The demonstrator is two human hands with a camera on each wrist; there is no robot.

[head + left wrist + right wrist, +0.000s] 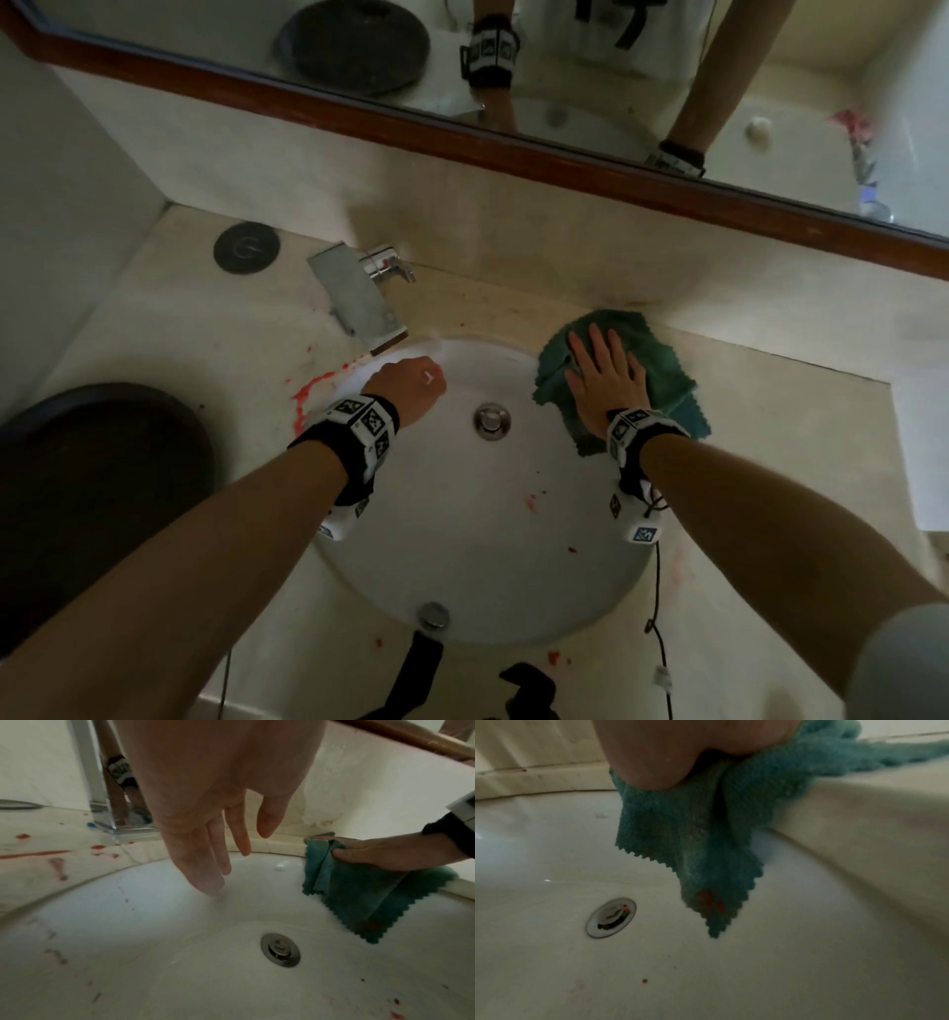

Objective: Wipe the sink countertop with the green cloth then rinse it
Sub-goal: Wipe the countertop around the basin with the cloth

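The marble surface (154, 329) surrounds a white sink basin (462, 539). At the basin's two o'clock rim lies the green cloth (662, 375), one corner drooping inside, beneath the right hand (606, 380), fingers spread flat. Left hand (405, 385), fingers relaxed, hangs at ten o'clock.

I count two hands (606, 377), one green cloth (662, 370), one sink (513, 580) with one drain (492, 421), one faucet (359, 298), two dark round trays (97, 488).
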